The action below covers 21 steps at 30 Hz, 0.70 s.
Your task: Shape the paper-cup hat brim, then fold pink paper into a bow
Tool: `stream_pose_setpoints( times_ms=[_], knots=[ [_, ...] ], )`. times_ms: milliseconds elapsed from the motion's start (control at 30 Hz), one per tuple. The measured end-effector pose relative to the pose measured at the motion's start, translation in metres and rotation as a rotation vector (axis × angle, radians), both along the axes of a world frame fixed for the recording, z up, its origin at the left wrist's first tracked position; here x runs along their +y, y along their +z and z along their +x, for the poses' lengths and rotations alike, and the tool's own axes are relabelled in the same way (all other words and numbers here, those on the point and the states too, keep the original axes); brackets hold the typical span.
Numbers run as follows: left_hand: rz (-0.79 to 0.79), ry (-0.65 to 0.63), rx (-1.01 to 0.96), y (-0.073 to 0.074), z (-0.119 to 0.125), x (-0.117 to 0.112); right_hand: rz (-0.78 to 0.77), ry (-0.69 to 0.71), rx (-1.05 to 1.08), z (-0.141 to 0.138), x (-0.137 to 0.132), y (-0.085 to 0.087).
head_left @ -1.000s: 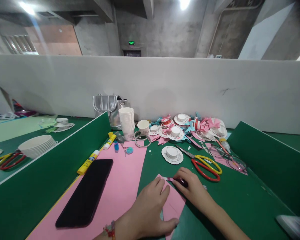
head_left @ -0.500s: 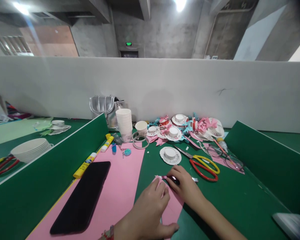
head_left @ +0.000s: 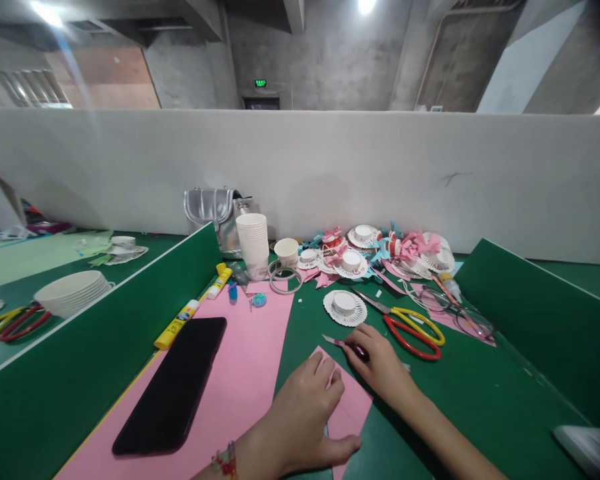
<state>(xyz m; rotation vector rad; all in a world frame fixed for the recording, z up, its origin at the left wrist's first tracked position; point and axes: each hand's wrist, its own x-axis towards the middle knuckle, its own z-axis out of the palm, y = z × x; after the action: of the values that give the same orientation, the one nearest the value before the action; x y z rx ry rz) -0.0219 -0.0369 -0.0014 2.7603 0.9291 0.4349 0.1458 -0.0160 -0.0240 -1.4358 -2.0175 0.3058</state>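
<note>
Two grips: left hand [head_left: 305,413] spread on pink paper [head_left: 354,405], right hand [head_left: 380,365] tight around knife [head_left: 341,344].

Light comes from overhead: a ceiling lamp [head_left: 366,5] burns out to pure white at 12 o'clock, and a second lamp [head_left: 45,12] at 11 o'clock throws a pale streak of flare slanting down toward the white partition wall [head_left: 330,173]. The green bench [head_left: 480,400] is evenly and brightly lit, with clear colours. Shadows are soft; a faint one lies under the right hand [head_left: 380,363] and its forearm. The wide lens bows the wall's top edge and stretches things near the frame's sides. A white object [head_left: 587,448] at 4 o'clock is smeared and out of focus.
</note>
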Motion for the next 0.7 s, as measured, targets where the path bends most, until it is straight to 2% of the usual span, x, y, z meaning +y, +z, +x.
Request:
stream_pose_setpoints(
  times_ms=[233, 400, 467, 567, 700],
  knots=[
    [-0.032, 0.022, -0.01, 0.003, -0.002, -0.001, 0.012, -0.02, -0.043, -0.003, 0.005, 0.002],
    [-0.069, 0.082, -0.039, 0.005, -0.003, 0.0, 0.072, -0.121, -0.113, -0.007, -0.013, 0.011],
    [-0.05, 0.091, -0.075, 0.001, -0.003, 0.001, -0.008, -0.164, -0.147, -0.009, -0.025, 0.013],
    [-0.023, 0.11, -0.098, -0.005, -0.001, 0.001, -0.227, -0.217, -0.139, -0.015, -0.036, 0.013],
    [-0.062, 0.142, -0.157, -0.007, -0.001, 0.003, -0.466, -0.227, -0.062, -0.02, -0.033, 0.017]
  ],
)
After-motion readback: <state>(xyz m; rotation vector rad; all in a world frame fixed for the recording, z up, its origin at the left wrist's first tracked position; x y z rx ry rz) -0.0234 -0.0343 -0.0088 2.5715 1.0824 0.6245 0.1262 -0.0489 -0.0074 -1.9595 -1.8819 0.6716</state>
